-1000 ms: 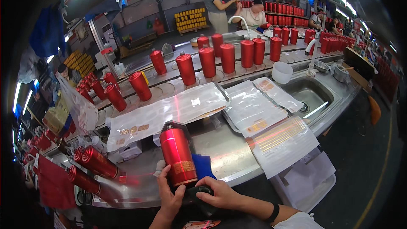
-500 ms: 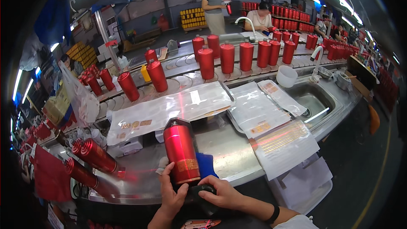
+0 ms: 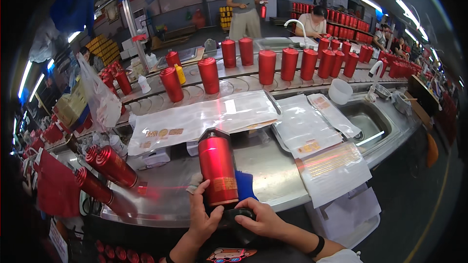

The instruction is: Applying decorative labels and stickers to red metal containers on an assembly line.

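Left hand [image 3: 204, 219] wrapped around the base of the upright red bottle [image 3: 218, 167], standing at the near edge of the steel counter [image 3: 273, 165]. Right hand [image 3: 261, 216] closed over a black object [image 3: 239, 214] just beside the base.

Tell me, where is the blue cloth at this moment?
In the head view, the blue cloth lies on the steel counter near its front edge, just right of the red bottle held by the left hand.

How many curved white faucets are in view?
2. One curved white faucet stands beside the steel sink at right; the other rises farther back, behind the row of red cylindrical bottles. Others may be hidden.
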`<state>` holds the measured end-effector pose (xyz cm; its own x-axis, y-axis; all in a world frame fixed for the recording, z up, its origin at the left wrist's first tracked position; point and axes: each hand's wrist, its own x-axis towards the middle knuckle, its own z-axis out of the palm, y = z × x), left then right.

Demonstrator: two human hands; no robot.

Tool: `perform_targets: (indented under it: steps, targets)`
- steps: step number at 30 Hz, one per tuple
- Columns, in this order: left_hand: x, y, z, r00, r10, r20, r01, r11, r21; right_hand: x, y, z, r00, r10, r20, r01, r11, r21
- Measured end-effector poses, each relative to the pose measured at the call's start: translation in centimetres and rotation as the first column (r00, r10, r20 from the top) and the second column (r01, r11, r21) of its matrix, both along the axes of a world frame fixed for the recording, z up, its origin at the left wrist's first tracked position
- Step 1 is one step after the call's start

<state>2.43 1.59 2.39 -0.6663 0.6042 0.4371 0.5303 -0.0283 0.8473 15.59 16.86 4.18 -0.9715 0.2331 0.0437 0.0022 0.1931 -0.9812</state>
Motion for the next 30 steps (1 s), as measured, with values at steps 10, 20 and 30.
perform_targets:
  steps: [10,20,30]
  targets:
    - [-0.1,0.1,0.6,0.995,0.027,-0.094,-0.029,0.999,-0.027,-0.1,0.1,-0.6,1.0,-0.004,0.014,0.003,0.998,0.055]
    - [0.5,-0.3,1.1,0.991,0.018,-0.13,-0.029,0.997,-0.078,0.3,-0.2,-0.6,1.0,-0.01,0.016,0.01,0.999,0.032]
    - [-0.6,0.1,0.4,0.978,0.012,-0.208,-0.032,0.995,-0.094,0.0,0.0,-0.9,0.997,-0.054,-0.046,0.059,0.991,0.121]
